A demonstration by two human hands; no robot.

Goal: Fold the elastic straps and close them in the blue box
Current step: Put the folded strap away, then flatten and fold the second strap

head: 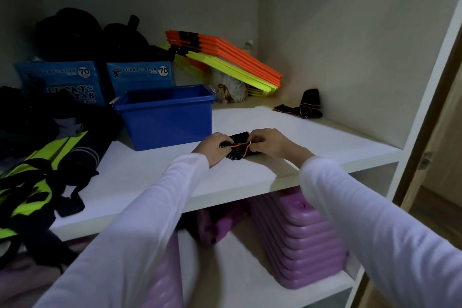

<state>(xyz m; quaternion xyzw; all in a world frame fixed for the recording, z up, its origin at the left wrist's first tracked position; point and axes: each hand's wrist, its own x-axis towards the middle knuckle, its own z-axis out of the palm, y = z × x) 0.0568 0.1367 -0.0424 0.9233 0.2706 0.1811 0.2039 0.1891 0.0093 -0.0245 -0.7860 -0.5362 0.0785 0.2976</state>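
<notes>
Strap (238, 149): middle visible, both ends covered by fingers (226, 144). Blue box (165, 117) interior in shadow, contents unreadable. Vests (30, 182) cut off at left edge. Cupboard corner too dark.

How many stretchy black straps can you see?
2. One black elastic strap with orange trim is held between both hands at the shelf's front edge. Another lies by the right wall. More may hide inside the blue plastic box.

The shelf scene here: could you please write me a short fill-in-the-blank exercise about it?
1. Both hands hold a black strap edged in ____.
2. The blue box has no ____ on it.
3. A second strap lies against the ____ wall of the shelf.

Missing words: orange; lid; right
</notes>
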